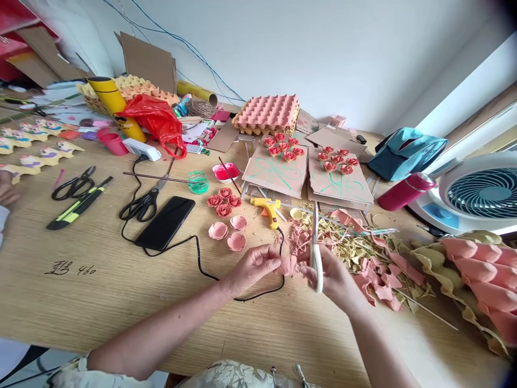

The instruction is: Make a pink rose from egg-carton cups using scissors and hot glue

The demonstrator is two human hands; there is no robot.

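Observation:
My left hand (256,267) is closed in a pinch on a small pink egg-carton piece (288,265) above the front of the table. In my right hand (333,277) is a pair of white-handled scissors (316,258), blades pointing up and away from me; its fingertips come close to the pink piece. Left of the hands lie three pink carton cups (236,241) and a cluster of red-edged paper roses (224,201). A yellow hot glue gun (266,208) lies just beyond my hands, its black cord passing behind and below my left hand.
Carton scraps (319,231) spread at the right beside stacked egg trays (480,269). Cardboard sheets with roses (278,167) stand behind. A phone (165,222), black scissors (141,205) and a utility knife (81,205) lie left. Another person's hand (7,188) shows at the left edge.

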